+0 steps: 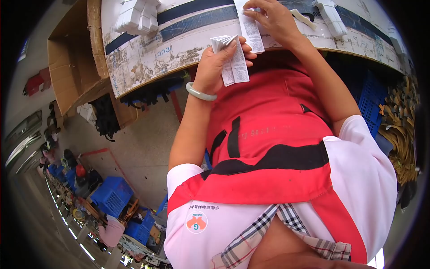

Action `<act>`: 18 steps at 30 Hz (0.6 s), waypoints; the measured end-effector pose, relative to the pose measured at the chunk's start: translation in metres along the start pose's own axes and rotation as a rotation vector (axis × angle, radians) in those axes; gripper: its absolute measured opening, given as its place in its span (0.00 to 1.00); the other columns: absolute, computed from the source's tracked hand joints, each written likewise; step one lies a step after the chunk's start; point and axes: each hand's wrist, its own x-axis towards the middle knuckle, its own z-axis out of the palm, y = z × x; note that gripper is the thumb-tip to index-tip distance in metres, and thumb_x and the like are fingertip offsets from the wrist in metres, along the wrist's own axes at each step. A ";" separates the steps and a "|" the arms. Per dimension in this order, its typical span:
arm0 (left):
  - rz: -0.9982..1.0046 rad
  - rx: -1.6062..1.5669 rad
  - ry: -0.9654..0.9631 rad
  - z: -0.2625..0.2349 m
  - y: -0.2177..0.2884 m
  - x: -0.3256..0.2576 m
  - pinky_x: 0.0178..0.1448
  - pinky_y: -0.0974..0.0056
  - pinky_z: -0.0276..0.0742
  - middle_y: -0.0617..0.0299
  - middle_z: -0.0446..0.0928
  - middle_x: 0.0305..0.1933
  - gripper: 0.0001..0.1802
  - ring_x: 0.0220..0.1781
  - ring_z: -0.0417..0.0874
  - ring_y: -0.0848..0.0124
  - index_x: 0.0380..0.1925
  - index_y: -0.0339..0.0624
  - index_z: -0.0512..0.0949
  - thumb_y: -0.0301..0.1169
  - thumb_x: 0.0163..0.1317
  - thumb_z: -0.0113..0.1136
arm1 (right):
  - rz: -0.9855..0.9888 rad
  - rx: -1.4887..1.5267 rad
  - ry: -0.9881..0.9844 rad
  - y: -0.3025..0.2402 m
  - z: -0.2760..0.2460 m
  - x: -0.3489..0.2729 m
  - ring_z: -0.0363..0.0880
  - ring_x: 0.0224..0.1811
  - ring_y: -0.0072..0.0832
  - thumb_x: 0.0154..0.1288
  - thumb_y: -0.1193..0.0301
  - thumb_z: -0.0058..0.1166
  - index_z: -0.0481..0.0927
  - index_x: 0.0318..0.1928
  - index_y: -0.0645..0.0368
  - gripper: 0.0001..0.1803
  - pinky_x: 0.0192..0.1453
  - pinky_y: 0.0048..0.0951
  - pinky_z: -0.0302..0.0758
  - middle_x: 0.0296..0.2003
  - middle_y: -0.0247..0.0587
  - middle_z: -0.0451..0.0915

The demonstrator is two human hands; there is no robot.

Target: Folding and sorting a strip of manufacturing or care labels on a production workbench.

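My left hand [214, 66], with a pale bangle at its wrist, is closed on a fanned bunch of folded printed paper slips [234, 69]. The thumb presses on top of them. Beside it, a long printed paper strip [251, 36] lies over the table's near edge, close to my left fingertips. My right hand [277, 21] reaches over the upper part of that strip, its thumb and forefinger bent together on the paper.
Stacks of folded white paper [137, 17] and a white bundle [330, 19] lie on the worn table [188, 54]. A whitish tool [303, 19] is right of my hand. An open cardboard box [74, 58] stands left; a blue crate [371, 101] is at the right.
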 end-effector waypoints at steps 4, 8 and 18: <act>0.024 -0.111 0.026 0.001 0.002 0.002 0.52 0.54 0.85 0.55 0.79 0.37 0.19 0.46 0.85 0.57 0.54 0.29 0.71 0.33 0.71 0.54 | -0.022 -0.175 0.082 0.002 0.003 0.009 0.79 0.38 0.42 0.61 0.70 0.60 0.80 0.36 0.62 0.08 0.41 0.37 0.76 0.36 0.45 0.76; 0.139 -0.064 0.054 -0.017 -0.002 0.010 0.37 0.63 0.81 0.58 0.78 0.34 0.16 0.35 0.82 0.68 0.50 0.31 0.75 0.28 0.66 0.60 | -0.085 -0.090 0.063 0.003 0.002 0.008 0.78 0.37 0.42 0.61 0.73 0.59 0.79 0.35 0.62 0.06 0.41 0.37 0.75 0.35 0.46 0.75; 0.862 0.822 0.203 -0.007 0.006 0.028 0.43 0.70 0.77 0.62 0.84 0.37 0.15 0.37 0.81 0.78 0.42 0.40 0.84 0.22 0.53 0.69 | -0.101 0.065 -0.132 -0.041 -0.018 -0.010 0.76 0.33 0.34 0.63 0.75 0.58 0.78 0.37 0.62 0.05 0.39 0.31 0.73 0.33 0.42 0.74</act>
